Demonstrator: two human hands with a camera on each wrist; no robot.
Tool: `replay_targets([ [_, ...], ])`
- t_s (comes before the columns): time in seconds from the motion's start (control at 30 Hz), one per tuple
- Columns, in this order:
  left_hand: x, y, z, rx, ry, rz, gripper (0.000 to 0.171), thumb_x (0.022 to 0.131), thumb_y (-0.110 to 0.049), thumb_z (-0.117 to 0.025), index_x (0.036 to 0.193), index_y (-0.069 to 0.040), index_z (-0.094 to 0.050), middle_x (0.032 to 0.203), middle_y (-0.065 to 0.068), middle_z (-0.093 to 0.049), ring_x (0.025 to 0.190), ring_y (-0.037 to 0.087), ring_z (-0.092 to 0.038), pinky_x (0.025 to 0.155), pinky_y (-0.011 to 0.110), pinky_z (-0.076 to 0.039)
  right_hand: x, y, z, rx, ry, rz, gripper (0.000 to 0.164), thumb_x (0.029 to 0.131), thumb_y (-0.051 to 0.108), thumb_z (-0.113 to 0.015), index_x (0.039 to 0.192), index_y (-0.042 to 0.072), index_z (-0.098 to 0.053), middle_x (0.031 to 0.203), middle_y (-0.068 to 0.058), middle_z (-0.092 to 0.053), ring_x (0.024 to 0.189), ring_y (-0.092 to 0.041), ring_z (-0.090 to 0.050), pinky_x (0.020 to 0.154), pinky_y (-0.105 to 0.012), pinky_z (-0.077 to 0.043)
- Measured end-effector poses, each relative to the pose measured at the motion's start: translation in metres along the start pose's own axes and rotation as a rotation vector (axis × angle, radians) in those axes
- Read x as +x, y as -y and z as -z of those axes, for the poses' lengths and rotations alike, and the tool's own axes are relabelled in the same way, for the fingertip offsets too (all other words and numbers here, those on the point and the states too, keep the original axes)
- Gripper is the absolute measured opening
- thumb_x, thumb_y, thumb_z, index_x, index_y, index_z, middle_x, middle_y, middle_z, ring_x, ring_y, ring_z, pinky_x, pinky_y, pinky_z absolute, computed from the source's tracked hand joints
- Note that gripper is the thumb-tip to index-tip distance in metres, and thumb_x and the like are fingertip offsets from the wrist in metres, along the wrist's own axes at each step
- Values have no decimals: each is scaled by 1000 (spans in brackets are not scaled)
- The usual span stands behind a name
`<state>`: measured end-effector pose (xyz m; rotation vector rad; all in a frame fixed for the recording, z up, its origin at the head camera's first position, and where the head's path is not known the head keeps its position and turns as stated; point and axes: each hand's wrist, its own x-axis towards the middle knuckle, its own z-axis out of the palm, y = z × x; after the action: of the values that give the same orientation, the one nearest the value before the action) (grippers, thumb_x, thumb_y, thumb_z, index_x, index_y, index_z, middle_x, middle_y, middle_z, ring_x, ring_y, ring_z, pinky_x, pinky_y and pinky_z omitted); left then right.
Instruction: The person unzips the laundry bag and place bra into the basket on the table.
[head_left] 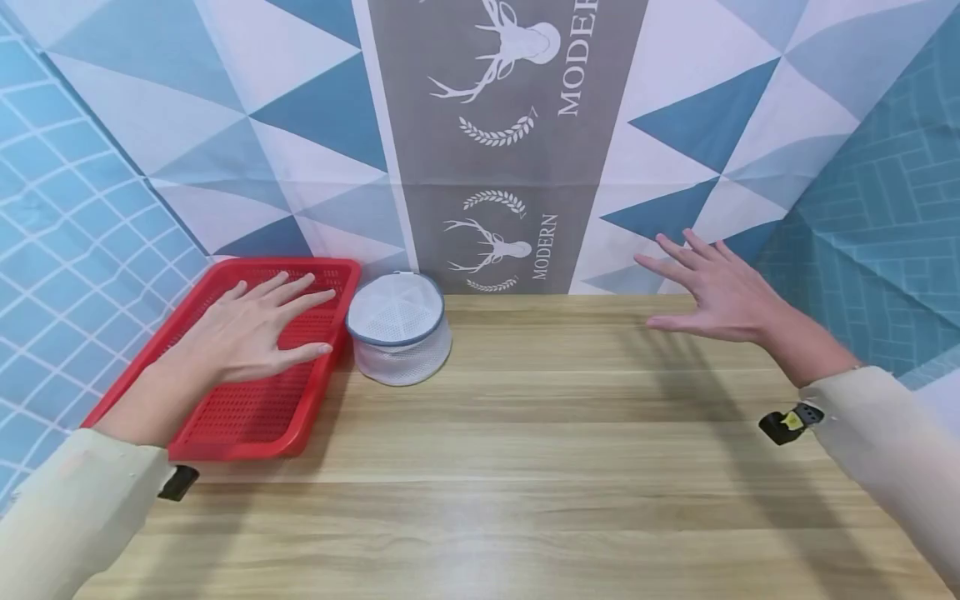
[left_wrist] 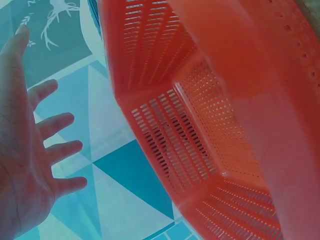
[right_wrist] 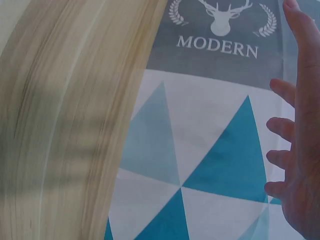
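Observation:
My left hand [head_left: 251,329] hovers above the red plastic basket [head_left: 296,429], its fingers spread and holding nothing. In the left wrist view the same hand [left_wrist: 27,145] appears beside the basket's slotted walls [left_wrist: 170,135]. Just right of the basket stands a round white mesh bag [head_left: 401,325] with a blue-grey rim, upright on the wooden table. Over the table's right side my right hand [head_left: 716,292] is raised with fingers apart and nothing in it. The right wrist view shows that hand [right_wrist: 300,145] in front of the patterned cloth.
A wooden table [head_left: 480,467] spreads below both hands. Behind it hangs a cloth [head_left: 487,158] with deer and triangle prints. Blue tiled covering [head_left: 60,225] borders the left, and teal covering [head_left: 885,217] the right. Dark wrist devices sit on both sleeves.

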<state>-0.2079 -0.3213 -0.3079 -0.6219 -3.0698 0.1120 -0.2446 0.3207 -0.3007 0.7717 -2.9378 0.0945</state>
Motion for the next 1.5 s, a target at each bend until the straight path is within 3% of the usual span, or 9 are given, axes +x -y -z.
replay_targets([
  [0.3,5,-1,-4,-13,-12,2,93,98,-66,-72,175,-21,-42,182,24,-37,166,59,-33,130,87,-26,9,4,-7,35,-6,-12,101,91,60,-81,176,27,-39,188,-21,-26,173,-59,-19,131,-87,-19],
  [0.57,7,-1,-9,-40,6,16,92,100,-64,-71,175,-20,-41,182,26,-36,166,61,-32,130,87,-25,20,18,-18,91,19,-6,97,97,59,-76,178,28,-34,190,-20,-22,175,-57,-16,134,-87,-15],
  [0.9,14,-6,-7,-68,-12,9,93,99,-63,-74,175,-20,-41,182,25,-37,166,60,-34,129,86,-28,33,29,-27,69,-2,12,96,96,61,-73,178,27,-35,188,-21,-26,174,-56,-20,137,-79,-22],
  [1.5,28,-20,-9,-143,-23,9,88,101,-58,-71,176,-25,-39,184,24,-34,167,58,-35,124,83,-40,46,45,-44,162,-4,-19,97,97,62,-71,178,28,-33,189,-19,-25,174,-55,-21,130,-86,-28],
])
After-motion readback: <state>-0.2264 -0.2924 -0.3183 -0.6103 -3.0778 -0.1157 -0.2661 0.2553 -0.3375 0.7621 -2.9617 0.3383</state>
